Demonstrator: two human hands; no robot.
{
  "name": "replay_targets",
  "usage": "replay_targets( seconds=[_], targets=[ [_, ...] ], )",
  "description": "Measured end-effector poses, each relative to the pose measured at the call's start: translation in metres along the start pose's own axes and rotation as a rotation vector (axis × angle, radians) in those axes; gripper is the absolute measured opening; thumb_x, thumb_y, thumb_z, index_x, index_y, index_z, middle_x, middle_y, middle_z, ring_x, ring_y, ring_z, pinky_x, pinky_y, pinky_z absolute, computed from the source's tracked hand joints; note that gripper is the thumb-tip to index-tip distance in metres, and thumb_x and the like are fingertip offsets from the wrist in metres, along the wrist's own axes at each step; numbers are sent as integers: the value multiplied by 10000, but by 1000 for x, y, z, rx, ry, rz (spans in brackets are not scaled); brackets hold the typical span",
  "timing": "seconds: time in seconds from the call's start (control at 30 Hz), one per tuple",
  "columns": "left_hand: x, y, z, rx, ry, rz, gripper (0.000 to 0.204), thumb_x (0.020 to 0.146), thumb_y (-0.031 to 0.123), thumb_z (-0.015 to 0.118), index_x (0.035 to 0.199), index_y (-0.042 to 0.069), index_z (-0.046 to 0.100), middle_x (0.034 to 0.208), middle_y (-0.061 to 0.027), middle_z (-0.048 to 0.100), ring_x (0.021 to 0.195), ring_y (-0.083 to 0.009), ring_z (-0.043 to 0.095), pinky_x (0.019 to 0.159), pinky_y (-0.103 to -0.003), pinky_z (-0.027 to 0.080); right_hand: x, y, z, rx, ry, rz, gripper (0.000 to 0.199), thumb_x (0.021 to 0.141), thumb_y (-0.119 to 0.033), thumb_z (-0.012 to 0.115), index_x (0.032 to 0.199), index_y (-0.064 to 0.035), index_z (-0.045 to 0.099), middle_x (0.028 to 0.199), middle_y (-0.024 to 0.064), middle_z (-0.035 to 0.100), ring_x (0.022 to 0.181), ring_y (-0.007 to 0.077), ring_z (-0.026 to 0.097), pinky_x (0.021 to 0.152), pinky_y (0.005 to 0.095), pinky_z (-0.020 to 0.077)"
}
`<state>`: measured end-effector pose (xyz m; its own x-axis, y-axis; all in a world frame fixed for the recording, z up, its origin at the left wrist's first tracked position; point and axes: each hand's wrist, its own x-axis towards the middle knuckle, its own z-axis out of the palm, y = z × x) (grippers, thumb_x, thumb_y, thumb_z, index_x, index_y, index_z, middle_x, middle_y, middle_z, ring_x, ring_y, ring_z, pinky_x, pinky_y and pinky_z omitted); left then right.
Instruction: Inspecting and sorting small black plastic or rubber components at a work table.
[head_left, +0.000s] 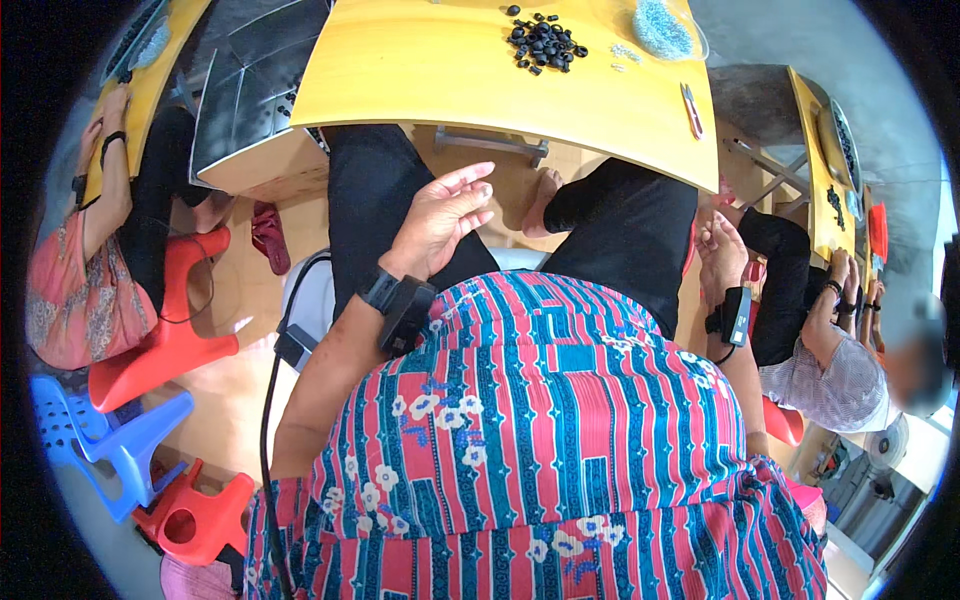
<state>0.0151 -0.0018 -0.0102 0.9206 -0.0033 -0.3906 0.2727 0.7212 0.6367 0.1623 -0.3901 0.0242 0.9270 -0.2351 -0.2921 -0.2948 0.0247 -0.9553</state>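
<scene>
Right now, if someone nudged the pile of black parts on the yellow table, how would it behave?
The pile of black parts would probably scatter, since its pieces look loose. Some may roll, having rounded shapes. Each is likely light, being far smaller than the left hand.

Over there, the bare left hand (440, 222) is held palm inward, its fingers parted and loosely bent, the bare left forearm (325, 395) slanting up behind it. Well apart to its right, the bare right hand (724, 255) curls its fingers.
</scene>
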Motion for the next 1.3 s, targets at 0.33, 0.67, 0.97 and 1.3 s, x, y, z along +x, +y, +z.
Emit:
replay_targets(
  seconds=[0.33,0.67,0.97,1.3],
  targets=[
    [24,-5,-25,27,59,13,382,897,82,564,1265,27,480,967,-6,571,825,-82,555,821,-271,490,16,24,6,89,-44,0,175,907,-107,545,1054,-20,589,768,-5,569,609,75,530,572,218,459],
    [21,1,-18,34,63,13,381,895,83,567,1262,29,481,978,-9,573,831,-82,557,818,-277,496,11,17,3,121,2,-1,163,901,-84,548,1048,-26,587,775,5,572,617,81,532,630,257,499],
    [14,-2,-3,31,-24,34,406,908,84,539,1295,23,436,1032,-16,547,876,-86,550,831,-284,489,7,4,11,132,-21,-92,171,900,-97,552,1053,-26,583,765,5,571,612,88,528,598,233,475],
    [-10,-10,6,2,-98,-41,431,882,40,558,1294,14,434,1045,-27,531,900,-92,553,837,-262,499,-5,-52,83,9,-70,-460,110,864,-91,599,912,-5,647,733,-9,580,602,69,511,550,179,402]
  ],
)
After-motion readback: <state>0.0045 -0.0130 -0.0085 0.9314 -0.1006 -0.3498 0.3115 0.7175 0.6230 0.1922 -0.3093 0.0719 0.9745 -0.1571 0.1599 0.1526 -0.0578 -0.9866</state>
